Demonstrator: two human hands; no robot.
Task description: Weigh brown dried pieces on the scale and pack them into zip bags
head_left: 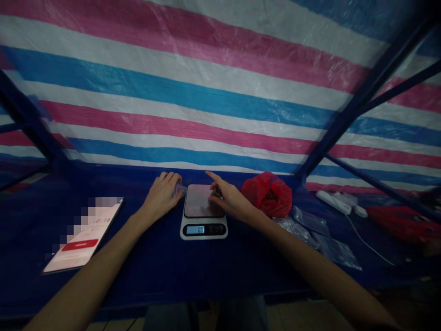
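A white digital kitchen scale [204, 231] with a metal weighing plate stands on the blue surface, its display showing 0.0. My left hand [163, 193] is just left of the scale, fingers curled around a crumpled piece of clear plastic [179, 188], seemingly a small bag. Over the right part of the plate is my right hand [225, 195], its index finger stretched out. Between that hand's thumb and fingers is a small dark brownish thing [217, 192], mostly hidden and too small to name. An open red plastic bag [267, 193] with brownish contents sits right of this hand.
Several clear plastic bags [339, 250] lie to the right, near a white power strip [333, 202] with a cord. A lit tablet or phone [84, 243] lies at left. Blue metal bars [330, 133] and a striped tarp [193, 82] stand behind.
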